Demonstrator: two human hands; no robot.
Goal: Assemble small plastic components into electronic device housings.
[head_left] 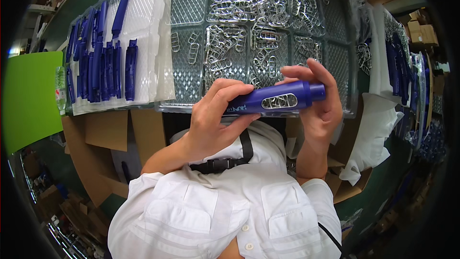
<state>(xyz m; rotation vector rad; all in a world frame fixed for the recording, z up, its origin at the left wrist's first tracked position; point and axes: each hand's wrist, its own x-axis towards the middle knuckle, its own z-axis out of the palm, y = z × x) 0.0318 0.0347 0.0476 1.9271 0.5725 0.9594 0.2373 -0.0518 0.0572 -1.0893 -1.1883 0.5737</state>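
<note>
- One blue tube (256,98) with a silver oval inset lies across the centre of my frame.
- I see the left hand (215,110) pinching its left end, fingers above and thumb below.
- The right hand's (323,110) fingers are spread behind its narrow end; I cannot tell whether they touch it.
- Metal clips (230,0) fill tray (339,69) compartments, top centre.
- Blue casings (130,69) lie upper left.

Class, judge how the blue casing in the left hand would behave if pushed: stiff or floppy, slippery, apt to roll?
The blue casing is probably stiff: its outline looks unbent in the left hand. Its smooth, glossy surface may be slippery. Its rounded body might roll, perhaps unevenly, given its stepped, narrower end.
</note>
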